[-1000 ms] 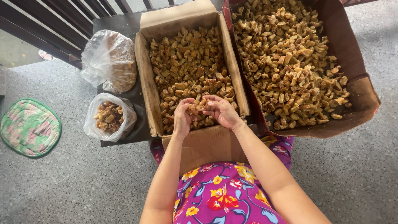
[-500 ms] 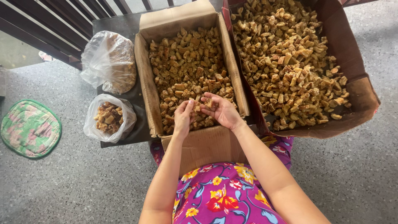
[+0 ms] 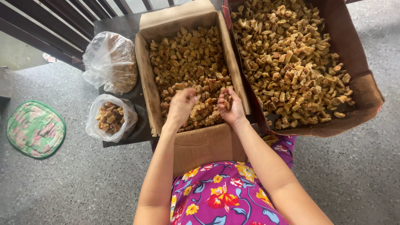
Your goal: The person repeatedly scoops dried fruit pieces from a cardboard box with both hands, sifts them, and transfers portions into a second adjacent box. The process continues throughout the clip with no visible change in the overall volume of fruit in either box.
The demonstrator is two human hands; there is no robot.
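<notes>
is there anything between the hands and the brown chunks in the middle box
Nothing visible. The left hand hovers right over the brown chunks in the open middle box, and the right hand already cups a few pieces. The box has no lid or cover.

narrow brown cardboard box (image 3: 146,79) of tan chunks beneath both hands, wider reddish-brown cardboard box (image 3: 358,87) just right of the right hand, two clear plastic bags left of the left hand, larger bag (image 3: 110,62) farther away, smaller open bag (image 3: 110,118) nearer
</notes>
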